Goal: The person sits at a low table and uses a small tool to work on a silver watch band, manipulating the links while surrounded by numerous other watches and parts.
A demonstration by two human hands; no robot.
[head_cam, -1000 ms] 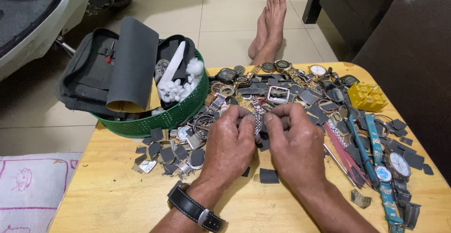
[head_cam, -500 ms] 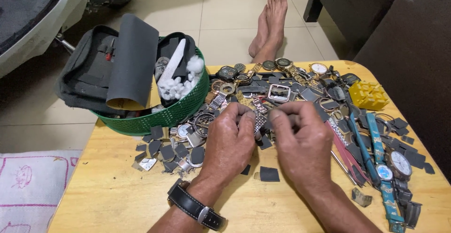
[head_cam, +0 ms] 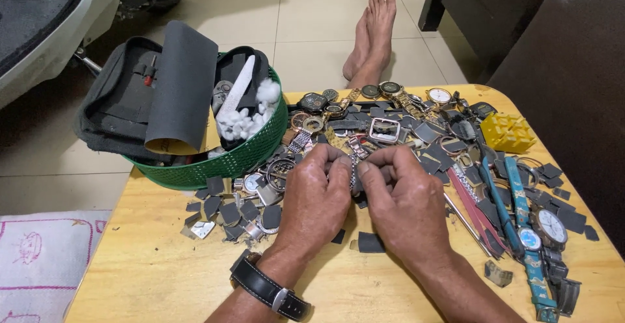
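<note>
1. Pale floor tiles surround a light wooden counter [head_cam: 150, 277] crowded with watch parts, seen from above.
2. Near the counter's middle, the left hand [head_cam: 317, 196] and right hand [head_cam: 407, 207] meet, fingertips pinched on a short metal watch-bracelet piece [head_cam: 353, 170] held upright between them; both grips are closed on it.
3. A black-strapped wristwatch [head_cam: 267, 290] circles the left wrist at the counter's near edge.
4. At the far left corner sits a green mesh basket [head_cam: 241, 157] holding a dark zip case [head_cam: 124, 102], a grey rolled sheet [head_cam: 182, 85], a white strip and cotton balls [head_cam: 250, 118].
5. Dark square scraps [head_cam: 224, 209] lie scattered just left of the left hand; one more scrap [head_cam: 371, 243] lies under the right hand.
6. Behind the hands, a heap of watch cases and buckles [head_cam: 384, 128] stretches toward the far edge; a yellow block [head_cam: 508, 132] stands near the far right corner.
7. Along the right edge lie blue-strapped watches [head_cam: 530, 232] and red strips.
8. The lower part of the bracelet piece is hidden by the fingers, and the heap's smaller items are hard to make out.
9. Bare feet [head_cam: 374, 33] rest on the floor beyond the far edge; dark furniture is cut off at upper right.
</note>
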